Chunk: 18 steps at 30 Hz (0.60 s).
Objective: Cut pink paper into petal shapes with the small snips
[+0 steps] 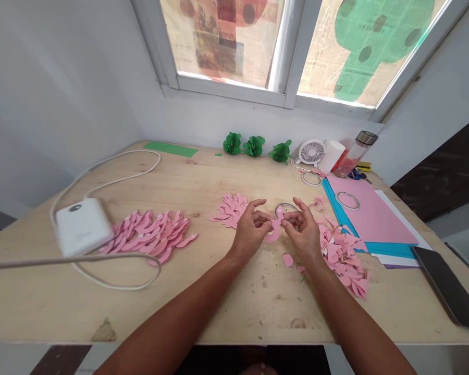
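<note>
Between my two hands is a small cut piece of pink paper (pixel 272 235). My left hand (pixel 252 226) pinches its left side with thumb and fingertips. On the other side, my right hand (pixel 303 232) pinches the paper too, its index finger raised. Behind the fingers, a roll of tape (pixel 284 209) lies on the table, partly hidden. A small pile of pink paper cut-outs (pixel 230 209) sits just left of my left hand. Pink paper scraps (pixel 346 258) are heaped beside my right forearm, with a loose pink bit (pixel 288 260) between the arms.
At left, a larger pile of pink strips (pixel 152 234) touches a white box (pixel 82 227) with a looping cable. Green paper balls (pixel 254 146), a small fan (pixel 311 152) and a bottle (pixel 355 153) line the back. Coloured sheets (pixel 386 219) and a phone (pixel 449 286) lie right.
</note>
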Motion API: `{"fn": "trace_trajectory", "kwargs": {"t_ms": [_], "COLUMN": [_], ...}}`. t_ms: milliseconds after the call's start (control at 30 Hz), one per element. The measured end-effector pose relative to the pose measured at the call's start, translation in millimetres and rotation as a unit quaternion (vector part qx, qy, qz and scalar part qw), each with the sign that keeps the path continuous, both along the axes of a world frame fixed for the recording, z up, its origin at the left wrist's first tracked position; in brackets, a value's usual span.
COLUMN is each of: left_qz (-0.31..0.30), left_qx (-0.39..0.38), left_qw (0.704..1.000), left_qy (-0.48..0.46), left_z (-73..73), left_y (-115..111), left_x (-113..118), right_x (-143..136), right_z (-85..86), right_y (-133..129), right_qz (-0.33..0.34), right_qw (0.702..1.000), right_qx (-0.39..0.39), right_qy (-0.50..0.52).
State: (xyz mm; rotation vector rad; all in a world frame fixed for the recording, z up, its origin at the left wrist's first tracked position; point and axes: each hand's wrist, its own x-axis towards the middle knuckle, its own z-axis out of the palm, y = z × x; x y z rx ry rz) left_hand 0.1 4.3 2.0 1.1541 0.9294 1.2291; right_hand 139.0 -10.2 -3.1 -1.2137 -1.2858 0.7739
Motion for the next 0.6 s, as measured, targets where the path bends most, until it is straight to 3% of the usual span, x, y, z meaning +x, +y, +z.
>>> {"fn": "trace_trajectory", "kwargs": {"t_ms": [300,600], "left_qz": [0.052,0.079], "left_qx": [-0.005,0.012], "left_qw": [0.999,0.997], "left_qy": [0.006,0.004], "left_z": [2.4,2.6], "left_y": [3.1,4.7], "left_x": [-3.5,-5.2], "right_x": [-1.0,-0.9], "right_z": [5.1,3.5], "right_y": [-2.3,-1.4], "right_qz": [0.006,0.091], "right_qw": [0.999,0.985], "right_qx": [0.015,-0.077], "right_qy": [0.041,0.127]}}
